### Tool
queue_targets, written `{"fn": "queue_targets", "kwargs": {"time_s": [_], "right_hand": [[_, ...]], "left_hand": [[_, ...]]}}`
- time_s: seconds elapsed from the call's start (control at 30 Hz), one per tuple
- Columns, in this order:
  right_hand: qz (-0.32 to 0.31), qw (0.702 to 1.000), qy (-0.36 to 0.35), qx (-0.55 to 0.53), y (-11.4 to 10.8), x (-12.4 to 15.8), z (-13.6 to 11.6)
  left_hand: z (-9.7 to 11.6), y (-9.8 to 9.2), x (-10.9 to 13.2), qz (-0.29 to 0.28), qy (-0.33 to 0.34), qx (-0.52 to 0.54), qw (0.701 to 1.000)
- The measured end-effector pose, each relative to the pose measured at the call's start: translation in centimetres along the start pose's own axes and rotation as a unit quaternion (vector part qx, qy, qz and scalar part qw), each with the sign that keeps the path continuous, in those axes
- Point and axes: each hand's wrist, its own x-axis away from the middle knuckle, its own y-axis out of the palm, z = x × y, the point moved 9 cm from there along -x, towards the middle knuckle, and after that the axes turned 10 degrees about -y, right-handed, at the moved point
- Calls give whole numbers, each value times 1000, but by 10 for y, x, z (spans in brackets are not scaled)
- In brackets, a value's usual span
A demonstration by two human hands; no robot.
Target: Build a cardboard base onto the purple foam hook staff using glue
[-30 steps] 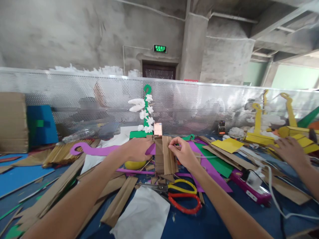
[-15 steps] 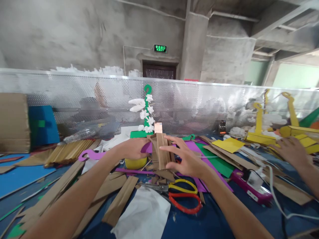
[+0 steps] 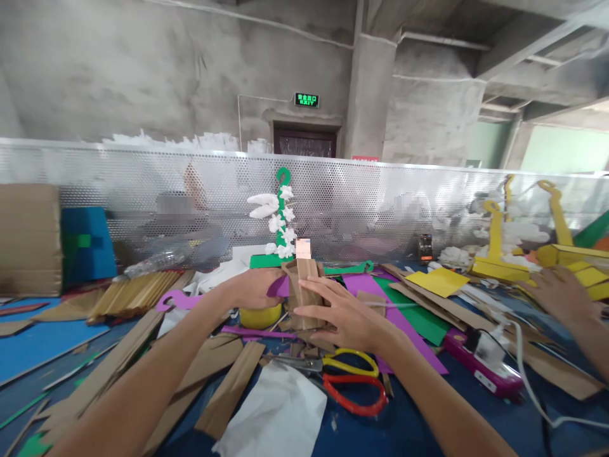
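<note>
A folded brown cardboard piece (image 3: 302,285) stands upright in the middle of the cluttered blue table (image 3: 409,425). My left hand (image 3: 251,287) grips its left side, by a purple hook-shaped cutout (image 3: 177,299). My right hand (image 3: 343,315) wraps over its front and right side, fingers spread across the folds. A yellow tape roll (image 3: 259,315) lies just below my left hand. Two pairs of scissors, yellow-handled (image 3: 351,364) and red-handled (image 3: 358,393), lie in front of my right hand.
Cardboard strips (image 3: 118,362) and white paper (image 3: 276,412) cover the near table. A green stand with white flowers (image 3: 280,222) rises behind the piece. A purple glue gun (image 3: 480,362) with cable lies right. Another person's hand (image 3: 559,295) rests near yellow models (image 3: 504,263). A perforated metal screen (image 3: 143,190) closes the back.
My right hand let go of its pinch on the cardboard's top edge, opened, and came down to clasp the folded piece from the front. The folds were pressed closer together.
</note>
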Motion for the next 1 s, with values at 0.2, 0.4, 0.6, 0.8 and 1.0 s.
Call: {"fn": "queue_targets", "kwargs": {"time_s": [0.2,0.4,0.6,0.8,1.0], "right_hand": [[17,1000,11,-22,-5,1,1],[101,989,106,-18,-14,8,22],[96,987,129,5,-1,9,27],[109,983,144,33,-4,5,23],[110,980,165,33,3,3,25]], "left_hand": [[-2,2,-1,-3,-13,-29,999],[-4,4,-4,30,-39,-79,996],[-3,3,-5,44,-50,-105,992],[-4,3,-5,51,-57,-122,990],[2,-1,-6,63,-59,-140,986]]}}
